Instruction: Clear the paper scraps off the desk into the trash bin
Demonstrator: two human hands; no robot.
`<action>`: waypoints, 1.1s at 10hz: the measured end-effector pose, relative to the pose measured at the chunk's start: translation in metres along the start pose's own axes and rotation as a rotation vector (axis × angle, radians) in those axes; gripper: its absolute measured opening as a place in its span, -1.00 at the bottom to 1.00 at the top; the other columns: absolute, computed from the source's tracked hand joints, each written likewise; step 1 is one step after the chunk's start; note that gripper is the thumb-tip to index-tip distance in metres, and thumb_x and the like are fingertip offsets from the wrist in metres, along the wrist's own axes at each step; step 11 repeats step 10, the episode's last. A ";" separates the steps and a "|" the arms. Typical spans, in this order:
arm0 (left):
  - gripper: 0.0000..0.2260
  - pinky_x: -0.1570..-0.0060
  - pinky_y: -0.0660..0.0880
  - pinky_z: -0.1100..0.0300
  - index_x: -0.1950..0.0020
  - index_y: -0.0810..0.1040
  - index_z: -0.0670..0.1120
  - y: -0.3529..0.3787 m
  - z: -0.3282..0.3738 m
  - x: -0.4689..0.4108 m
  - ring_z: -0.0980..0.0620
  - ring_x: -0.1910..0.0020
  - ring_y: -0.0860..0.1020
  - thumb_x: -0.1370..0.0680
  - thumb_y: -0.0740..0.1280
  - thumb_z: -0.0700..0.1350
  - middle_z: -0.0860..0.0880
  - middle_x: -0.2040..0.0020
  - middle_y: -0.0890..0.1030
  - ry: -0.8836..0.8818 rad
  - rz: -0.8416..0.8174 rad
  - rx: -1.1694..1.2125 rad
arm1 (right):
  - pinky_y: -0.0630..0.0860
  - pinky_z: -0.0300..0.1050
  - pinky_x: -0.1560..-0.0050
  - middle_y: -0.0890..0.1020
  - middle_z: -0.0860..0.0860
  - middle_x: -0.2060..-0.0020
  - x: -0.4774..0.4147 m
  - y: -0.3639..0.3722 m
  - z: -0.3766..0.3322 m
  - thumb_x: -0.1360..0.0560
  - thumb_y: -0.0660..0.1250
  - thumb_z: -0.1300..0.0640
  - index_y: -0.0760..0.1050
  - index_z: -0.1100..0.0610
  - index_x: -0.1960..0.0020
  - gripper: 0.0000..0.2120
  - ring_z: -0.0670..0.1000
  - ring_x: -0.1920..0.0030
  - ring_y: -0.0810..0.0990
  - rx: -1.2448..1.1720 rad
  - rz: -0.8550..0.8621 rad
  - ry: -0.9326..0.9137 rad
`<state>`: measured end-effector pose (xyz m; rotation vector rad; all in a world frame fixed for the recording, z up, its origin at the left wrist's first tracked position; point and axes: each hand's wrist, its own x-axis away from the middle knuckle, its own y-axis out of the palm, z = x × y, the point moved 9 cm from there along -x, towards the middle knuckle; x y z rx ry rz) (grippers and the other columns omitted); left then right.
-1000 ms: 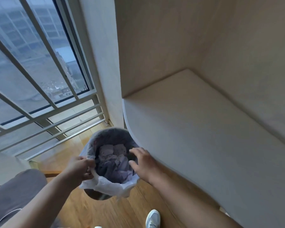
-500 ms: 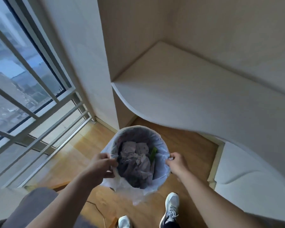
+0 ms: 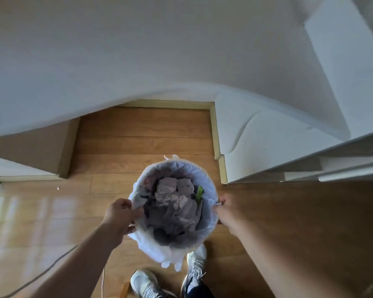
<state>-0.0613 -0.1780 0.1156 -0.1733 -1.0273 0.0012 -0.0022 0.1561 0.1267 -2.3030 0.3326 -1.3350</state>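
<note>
Your left hand (image 3: pixel 120 214) and right hand (image 3: pixel 225 209) pinch opposite rims of the round trash bin with white plastic liner (image 3: pixel 211 190), above the wooden floor (image 3: pixel 138 134) before your white sneakers (image 3: pixel 144 282). Crumpled grey paper scraps (image 3: pixel 172 203) and a green strip (image 3: pixel 199 193) lie inside; no writing is legible

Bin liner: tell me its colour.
White and slightly see-through. The bin liner shows best in the head view, folded over the trash bin rim.
</note>
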 end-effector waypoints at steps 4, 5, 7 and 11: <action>-0.70 0.45 0.45 0.16 0.11 0.48 -0.12 0.198 -0.015 -0.208 -0.03 0.38 0.43 -0.32 0.33 -0.48 -0.11 0.29 0.52 0.012 -0.150 -0.120 | 0.44 0.00 0.35 0.59 0.19 0.36 -0.236 -0.040 0.114 -0.38 0.37 0.31 0.54 0.33 0.20 -0.94 0.11 0.34 0.52 -0.195 0.214 0.014; -0.65 0.41 0.45 0.15 0.05 0.47 -0.10 0.227 -0.018 -0.247 -0.02 0.37 0.43 -0.33 0.31 -0.50 -0.10 0.28 0.53 0.019 -0.155 -0.135 | 0.41 0.00 0.39 0.52 0.17 0.42 -0.277 -0.040 0.126 -0.37 0.35 0.32 0.51 0.28 0.32 -0.90 0.09 0.38 0.49 -0.208 0.254 -0.007; -0.68 0.47 0.48 0.15 0.14 0.46 -0.10 0.258 -0.026 -0.298 -0.03 0.37 0.43 -0.33 0.34 -0.50 -0.13 0.26 0.51 0.023 -0.148 -0.184 | 0.36 -0.15 0.48 0.49 0.04 0.51 -0.324 -0.038 0.139 -0.36 0.35 0.33 0.48 0.19 0.42 -0.80 0.02 0.48 0.44 -0.189 0.322 -0.033; -0.68 0.37 0.54 0.10 0.04 0.47 -0.07 0.250 -0.016 -0.283 -0.03 0.30 0.55 -0.35 0.48 -0.35 -0.12 0.13 0.60 0.089 -0.073 -0.212 | 0.43 -0.22 0.41 0.61 -0.02 0.36 -0.306 -0.048 0.121 -0.36 0.49 0.21 0.50 0.02 0.33 -0.79 -0.03 0.35 0.59 -0.233 0.344 -0.096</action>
